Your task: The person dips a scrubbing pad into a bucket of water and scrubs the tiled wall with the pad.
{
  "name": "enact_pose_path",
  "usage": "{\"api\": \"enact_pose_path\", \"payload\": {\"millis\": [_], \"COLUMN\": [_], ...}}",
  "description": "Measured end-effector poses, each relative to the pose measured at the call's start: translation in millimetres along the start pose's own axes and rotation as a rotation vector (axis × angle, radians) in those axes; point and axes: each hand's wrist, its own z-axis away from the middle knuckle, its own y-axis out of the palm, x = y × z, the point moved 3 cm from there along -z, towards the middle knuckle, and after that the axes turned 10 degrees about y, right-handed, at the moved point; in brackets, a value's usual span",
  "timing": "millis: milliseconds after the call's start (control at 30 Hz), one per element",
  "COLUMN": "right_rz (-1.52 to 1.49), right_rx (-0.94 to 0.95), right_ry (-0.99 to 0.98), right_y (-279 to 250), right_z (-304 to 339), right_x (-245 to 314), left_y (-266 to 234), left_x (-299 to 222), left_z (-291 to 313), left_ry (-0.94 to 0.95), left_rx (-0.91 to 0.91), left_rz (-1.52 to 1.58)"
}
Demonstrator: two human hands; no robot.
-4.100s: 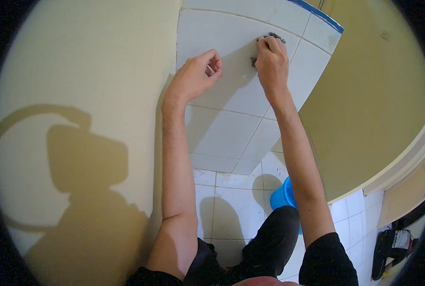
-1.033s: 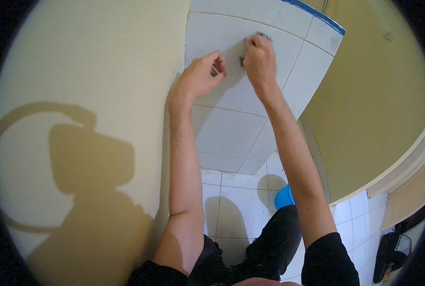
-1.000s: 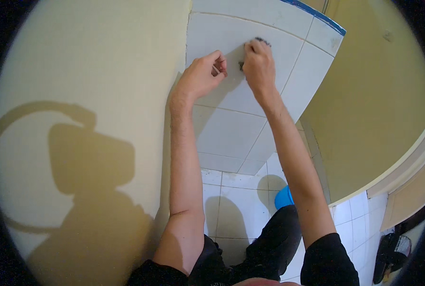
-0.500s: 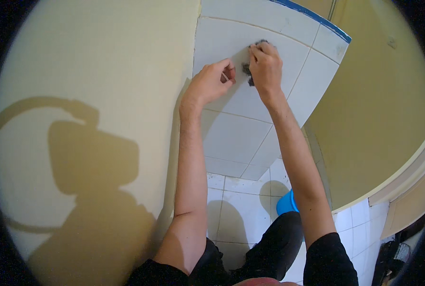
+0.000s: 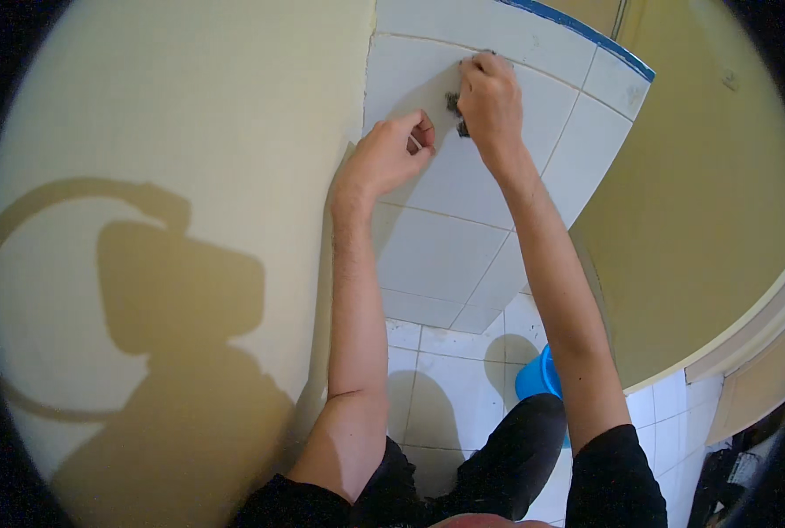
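My right hand (image 5: 493, 99) is closed over a dark grey, wiry scouring pad (image 5: 453, 103) and presses it against the white tiled wall (image 5: 441, 176). Ragged bits of the pad show past the left side of the hand and above the fingertips; the hand covers the rest. Lower and to the left, my left hand (image 5: 392, 151) is held close to the tiles with curled fingers, thumb and fingertips near each other. A thin pale sliver shows between them, too small to name. The left hand is apart from the pad.
A plain cream wall (image 5: 234, 132) runs along my left, with my shadow on it. Blue trim (image 5: 577, 33) edges the tiled wall's top. A blue bucket (image 5: 538, 377) stands on the white tiled floor (image 5: 445, 378) beside my leg. Dark items (image 5: 727, 480) lie at the lower right.
My right hand has slid upward along the tiles with the scouring pad. My left hand has stayed in nearly the same place and pose.
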Motion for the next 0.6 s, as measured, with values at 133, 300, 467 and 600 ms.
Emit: {"api": "enact_pose_path", "payload": {"millis": [133,300,467,600], "right_rz": [-0.018,0.018,0.012,0.026], "right_rx": [0.029,0.103,0.101,0.193], "right_ry": [0.013,-0.142,-0.090,-0.270], "right_y": [0,4,5,7], "right_z": [12,17,-3,36], "right_x": [8,-2,2,4], "left_y": [-2,-4,-4,-4], "left_x": [-1,11,3,14], "left_z": [3,1,3,2], "left_ry": [0.000,0.019,0.004,0.030], "left_rx": [0.010,-0.013,-0.012,-0.005], "left_rz": [0.010,0.017,0.010,0.037]}}
